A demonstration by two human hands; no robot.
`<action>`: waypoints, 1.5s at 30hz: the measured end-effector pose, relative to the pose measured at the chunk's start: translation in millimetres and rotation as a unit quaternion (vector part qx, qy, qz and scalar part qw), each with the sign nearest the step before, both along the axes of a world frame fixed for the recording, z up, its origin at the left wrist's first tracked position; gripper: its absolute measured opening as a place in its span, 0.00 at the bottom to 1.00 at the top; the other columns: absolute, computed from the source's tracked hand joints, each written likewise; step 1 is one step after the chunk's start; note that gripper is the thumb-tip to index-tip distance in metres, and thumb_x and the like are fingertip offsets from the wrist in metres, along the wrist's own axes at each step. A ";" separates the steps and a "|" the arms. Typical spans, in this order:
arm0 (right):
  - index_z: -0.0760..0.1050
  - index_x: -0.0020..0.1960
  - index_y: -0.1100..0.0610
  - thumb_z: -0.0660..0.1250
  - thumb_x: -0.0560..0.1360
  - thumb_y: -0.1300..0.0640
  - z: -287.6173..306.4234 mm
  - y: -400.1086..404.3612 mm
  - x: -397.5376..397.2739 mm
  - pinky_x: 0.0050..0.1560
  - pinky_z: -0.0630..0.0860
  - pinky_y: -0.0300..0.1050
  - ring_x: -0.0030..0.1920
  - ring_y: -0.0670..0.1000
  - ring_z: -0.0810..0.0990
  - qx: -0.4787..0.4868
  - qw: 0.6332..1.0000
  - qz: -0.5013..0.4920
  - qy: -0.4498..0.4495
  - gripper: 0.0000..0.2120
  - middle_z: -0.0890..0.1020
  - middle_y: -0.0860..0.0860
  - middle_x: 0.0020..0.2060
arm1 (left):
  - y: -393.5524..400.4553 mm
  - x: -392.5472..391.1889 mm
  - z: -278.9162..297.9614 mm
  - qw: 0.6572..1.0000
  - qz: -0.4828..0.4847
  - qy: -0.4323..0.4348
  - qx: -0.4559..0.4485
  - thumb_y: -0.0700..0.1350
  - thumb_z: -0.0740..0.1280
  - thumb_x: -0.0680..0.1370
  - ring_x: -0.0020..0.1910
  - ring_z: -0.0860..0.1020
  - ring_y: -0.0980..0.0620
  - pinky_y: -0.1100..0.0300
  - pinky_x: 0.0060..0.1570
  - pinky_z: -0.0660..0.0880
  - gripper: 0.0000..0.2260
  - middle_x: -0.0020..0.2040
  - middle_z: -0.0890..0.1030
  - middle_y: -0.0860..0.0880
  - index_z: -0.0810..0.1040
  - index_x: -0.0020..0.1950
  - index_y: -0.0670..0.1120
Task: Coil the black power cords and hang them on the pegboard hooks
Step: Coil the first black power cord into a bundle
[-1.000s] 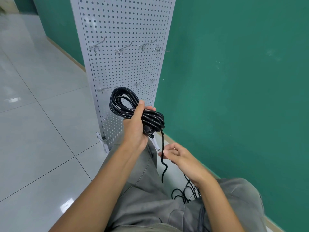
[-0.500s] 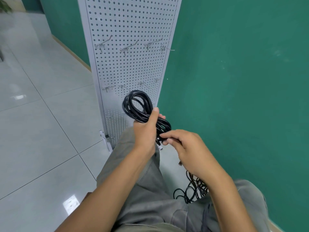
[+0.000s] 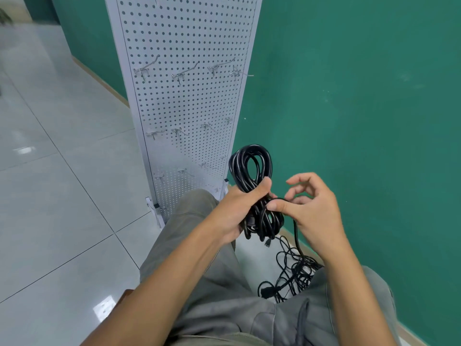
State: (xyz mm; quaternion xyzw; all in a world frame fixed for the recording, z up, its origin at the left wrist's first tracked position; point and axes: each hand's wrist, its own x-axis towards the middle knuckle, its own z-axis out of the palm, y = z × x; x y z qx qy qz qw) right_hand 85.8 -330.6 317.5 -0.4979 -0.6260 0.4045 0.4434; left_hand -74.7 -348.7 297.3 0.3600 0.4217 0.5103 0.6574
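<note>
coil: the black power cord [image 3: 250, 168] is wound in several loops and is held in the air in front of the person's knees, low before the pegboard [image 3: 184, 101].
left hand: the left hand [image 3: 240, 208] grips the bundle at its middle, thumb over the strands, fingers curled round them.
right hand: the right hand [image 3: 311, 208] pinches the loose tail of the cord just beside the bundle, thumb and forefinger together, the other fingers half spread.
loose tail: it runs down from the right hand to a tangle of more cords [image 3: 296, 273] on the floor between the legs and the green wall.
handling: the cord looks light and soft but a little springy, so i judge the loops want to open when the grip loosens; the smooth jacket can slip.
where to hold: best at the waist of the bundle, where all strands cross, and hang it by the upper loop.
hooks: the metal hooks [image 3: 180, 76] on the pegboard carry nothing in view.
risk: the tail may pull the tangle up with it.
</note>
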 end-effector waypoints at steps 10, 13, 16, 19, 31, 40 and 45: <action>0.76 0.59 0.59 0.66 0.78 0.43 -34.0 1.9 13.7 0.52 0.81 0.44 0.45 0.51 0.83 -0.111 0.983 0.100 0.104 0.20 0.84 0.60 0.45 | 1.0 -8.9 -1.7 0.992 -0.113 -0.031 0.046 0.41 0.76 0.70 0.45 0.80 0.45 0.51 0.51 0.78 0.03 0.44 0.82 0.43 0.85 0.42 0.48; 0.77 0.60 0.58 0.64 0.81 0.45 -43.6 -1.0 22.8 0.60 0.78 0.49 0.54 0.53 0.84 -0.129 0.982 0.135 0.005 0.17 0.86 0.58 0.51 | 4.4 -13.0 -1.0 0.994 -0.090 -0.050 0.034 0.40 0.73 0.72 0.44 0.82 0.45 0.46 0.56 0.79 0.04 0.44 0.84 0.43 0.86 0.40 0.48; 0.78 0.58 0.60 0.69 0.80 0.57 -52.9 -1.2 28.5 0.63 0.75 0.51 0.51 0.54 0.84 -0.149 0.979 0.143 -0.001 0.09 0.86 0.56 0.47 | 8.3 -21.9 -0.1 0.997 -0.038 -0.068 0.009 0.40 0.74 0.70 0.42 0.82 0.46 0.50 0.50 0.82 0.02 0.41 0.83 0.44 0.84 0.40 0.46; 0.78 0.53 0.61 0.70 0.78 0.63 -53.6 0.8 28.5 0.54 0.76 0.48 0.38 0.51 0.79 -0.143 0.985 0.075 0.058 0.04 0.85 0.55 0.39 | 13.0 -28.6 -3.2 0.999 0.017 -0.034 -0.012 0.39 0.75 0.73 0.44 0.82 0.44 0.48 0.52 0.80 0.03 0.40 0.83 0.44 0.82 0.42 0.44; 0.75 0.51 0.62 0.63 0.82 0.58 -19.3 1.2 16.4 0.55 0.82 0.54 0.36 0.48 0.77 -0.105 0.965 0.048 0.237 0.07 0.78 0.51 0.36 | 12.9 -31.0 -4.8 0.993 -0.014 0.117 -0.032 0.40 0.76 0.71 0.45 0.80 0.41 0.43 0.54 0.78 0.12 0.45 0.80 0.37 0.80 0.51 0.39; 0.80 0.54 0.59 0.63 0.83 0.58 -33.9 11.8 22.3 0.56 0.76 0.54 0.37 0.48 0.75 -0.085 0.986 0.004 0.141 0.08 0.80 0.49 0.37 | 10.6 -20.2 -10.3 1.000 -0.016 0.009 -0.006 0.38 0.69 0.79 0.39 0.81 0.48 0.57 0.41 0.79 0.12 0.37 0.78 0.46 0.79 0.36 0.45; 0.82 0.49 0.63 0.65 0.82 0.56 -42.3 27.0 38.2 0.44 0.70 0.41 0.35 0.48 0.70 -0.084 0.993 0.064 0.049 0.11 0.81 0.49 0.37 | 11.6 -15.9 -4.6 0.999 -0.046 -0.026 0.014 0.41 0.69 0.74 0.37 0.79 0.49 0.57 0.39 0.77 0.09 0.35 0.76 0.48 0.77 0.33 0.46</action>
